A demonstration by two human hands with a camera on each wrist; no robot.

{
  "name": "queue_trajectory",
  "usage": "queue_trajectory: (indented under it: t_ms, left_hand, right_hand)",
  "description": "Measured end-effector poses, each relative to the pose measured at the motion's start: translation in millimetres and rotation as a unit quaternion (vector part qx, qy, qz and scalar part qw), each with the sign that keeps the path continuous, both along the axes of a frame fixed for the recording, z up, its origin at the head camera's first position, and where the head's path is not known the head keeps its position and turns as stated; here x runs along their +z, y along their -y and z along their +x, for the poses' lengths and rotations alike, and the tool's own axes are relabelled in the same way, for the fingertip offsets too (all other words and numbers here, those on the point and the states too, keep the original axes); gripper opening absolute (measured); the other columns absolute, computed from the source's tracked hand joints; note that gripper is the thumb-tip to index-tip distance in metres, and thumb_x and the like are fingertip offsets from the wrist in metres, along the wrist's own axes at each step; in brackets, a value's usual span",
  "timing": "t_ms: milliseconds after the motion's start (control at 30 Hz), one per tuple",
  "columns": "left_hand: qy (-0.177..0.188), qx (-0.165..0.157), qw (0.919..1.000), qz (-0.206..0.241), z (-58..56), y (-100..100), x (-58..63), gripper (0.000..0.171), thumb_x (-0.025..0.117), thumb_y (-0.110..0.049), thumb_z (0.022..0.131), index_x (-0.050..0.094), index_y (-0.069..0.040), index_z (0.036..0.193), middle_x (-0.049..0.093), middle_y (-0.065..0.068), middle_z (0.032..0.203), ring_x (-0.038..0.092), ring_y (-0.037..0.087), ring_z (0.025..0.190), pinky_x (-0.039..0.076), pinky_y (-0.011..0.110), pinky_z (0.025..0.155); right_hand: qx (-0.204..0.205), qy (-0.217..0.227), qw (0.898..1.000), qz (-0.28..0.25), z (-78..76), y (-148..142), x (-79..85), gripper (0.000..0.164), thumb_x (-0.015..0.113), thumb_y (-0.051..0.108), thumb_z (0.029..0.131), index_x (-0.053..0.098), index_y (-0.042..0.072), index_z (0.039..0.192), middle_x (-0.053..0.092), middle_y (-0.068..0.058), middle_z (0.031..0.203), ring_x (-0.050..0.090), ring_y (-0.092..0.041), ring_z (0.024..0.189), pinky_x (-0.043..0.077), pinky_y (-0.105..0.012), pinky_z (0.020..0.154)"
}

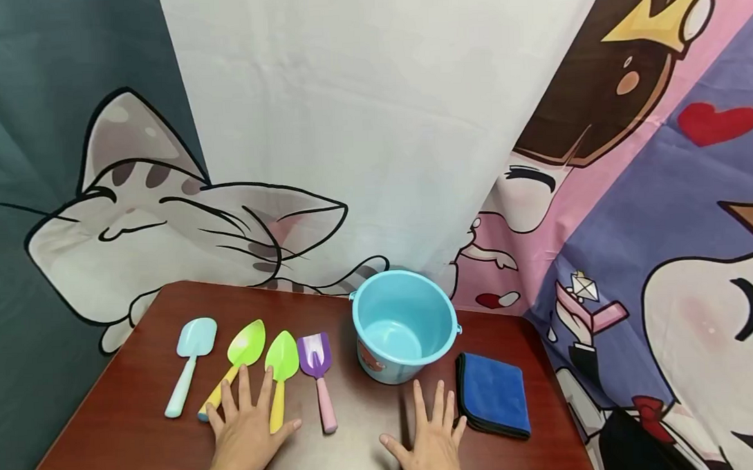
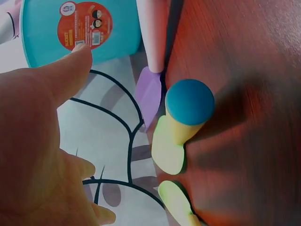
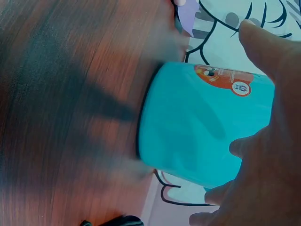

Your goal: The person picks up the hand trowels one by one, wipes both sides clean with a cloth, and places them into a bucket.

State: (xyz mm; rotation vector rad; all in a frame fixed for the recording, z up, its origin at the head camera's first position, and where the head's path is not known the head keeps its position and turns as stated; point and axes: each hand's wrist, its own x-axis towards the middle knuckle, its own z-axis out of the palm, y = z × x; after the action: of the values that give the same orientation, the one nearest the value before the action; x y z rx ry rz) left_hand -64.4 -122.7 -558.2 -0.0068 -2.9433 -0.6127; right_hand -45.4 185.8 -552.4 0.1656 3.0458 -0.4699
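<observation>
My left hand (image 1: 245,430) hovers, fingers spread, over the near ends of the toy shovels and holds nothing. Nearest to it are a green shovel (image 1: 282,359) with a yellow handle and another green shovel (image 1: 246,345) on its left. Beyond these lie a pale blue shovel (image 1: 196,338) at the far left and a purple shovel (image 1: 315,355) with a pink handle. In the left wrist view a blue handle end (image 2: 190,101) points at the camera. My right hand (image 1: 430,437), also spread and holding nothing, is in front of a light blue bucket (image 3: 188,127), apart from it.
A folded blue cloth (image 1: 494,395) with black edging lies right of the bucket. The brown wooden table (image 1: 353,457) ends at a cartoon-printed curtain (image 1: 348,125) behind and on the right. The bucket stands upright near the table's back edge, with nothing visible inside.
</observation>
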Motion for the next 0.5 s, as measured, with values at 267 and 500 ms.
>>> queue_trajectory:
  t_ms: [267, 500]
  left_hand:
    - [0.027, 0.019, 0.9994, 0.013, -1.2, 12, -1.6, 0.105, 0.046, -0.080, 0.071, 0.015, -0.016, 0.149, 0.004, 0.029, 0.149, 0.001, 0.062, 0.127, -0.004, 0.077, 0.088]
    - [0.061, 0.061, 0.9956, 0.037, -4.3, 39, -0.9, 0.100, 0.046, -0.072, 0.079, 0.016, -0.004, 0.147, 0.001, 0.035, 0.146, 0.005, 0.065, 0.123, -0.002, 0.077, 0.087]
  right_hand:
    - [-0.005, -0.014, 1.000, 0.002, 0.3, -4, -1.0, 0.109, 0.043, 0.088, 0.062, 0.017, 0.027, 0.148, 0.001, -0.019, 0.152, 0.000, -0.046, 0.136, 0.007, -0.073, 0.094]
    - [-0.019, 0.017, 1.000, -0.001, -1.0, -15, -1.0, 0.111, 0.041, 0.089, 0.061, 0.012, 0.028, 0.149, -0.003, -0.021, 0.152, -0.003, -0.047, 0.136, 0.004, -0.073, 0.093]
